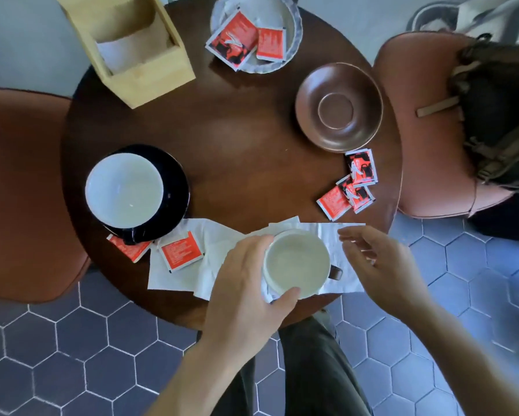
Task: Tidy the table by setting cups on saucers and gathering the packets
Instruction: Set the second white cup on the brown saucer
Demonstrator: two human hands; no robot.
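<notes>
Near the table (237,139) edge, left hand (246,283) grips the cup (297,262); right hand (381,262) open, empty.

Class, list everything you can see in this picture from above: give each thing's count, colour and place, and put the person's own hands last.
table: 1, dark brown, round, centre
wooden box: 1, pale, far left of table
grey dish: 1, far edge, holding two packets
brown saucer: 1, bare, right side
black saucer: 1, left side, under a cup
left cup: 1, white inside, on the black saucer
near cup: 1, white inside, dark handle, on the napkins
napkins: several, white, near edge
packets: at least seven, red: two in the dish, three by the brown saucer, two near the black saucer
chairs: 2, rust-brown, left and right
bag: 1, dark, on the right chair
floor: grey hexagon tiles
left hand: grips the near cup's rim
right hand: open, beside the cup's handle
</notes>
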